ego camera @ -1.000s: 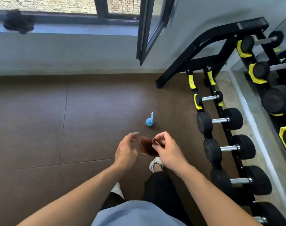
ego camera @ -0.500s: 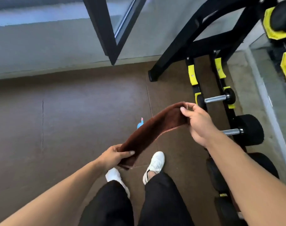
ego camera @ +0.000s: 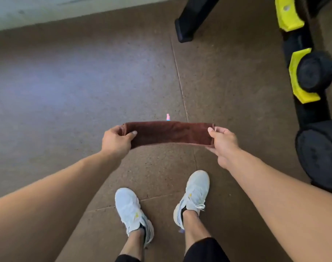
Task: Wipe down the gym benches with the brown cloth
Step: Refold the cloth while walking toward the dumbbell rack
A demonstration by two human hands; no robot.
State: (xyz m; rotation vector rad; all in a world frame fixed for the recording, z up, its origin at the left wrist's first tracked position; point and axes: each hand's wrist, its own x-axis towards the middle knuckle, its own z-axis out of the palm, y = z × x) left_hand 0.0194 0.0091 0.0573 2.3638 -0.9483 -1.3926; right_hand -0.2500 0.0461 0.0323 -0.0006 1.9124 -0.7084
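The brown cloth (ego camera: 171, 133) is stretched out level as a folded band in front of me, above the floor. My left hand (ego camera: 115, 141) grips its left end, thumb on top. Its right end is pinched by my right hand (ego camera: 223, 141). No gym bench is in view.
A black dumbbell rack (ego camera: 303, 108) with yellow cradles and black dumbbells (ego camera: 315, 74) stands close on the right; its black foot (ego camera: 185, 31) sits at the top. A small pink tip of a spray bottle (ego camera: 168, 117) shows just behind the cloth. My white shoes (ego camera: 130, 208) stand on the brown rubber floor.
The cloth went from bunched in both hands to unfolded, then pulled level and taut between them. My view has tilted down toward my feet.
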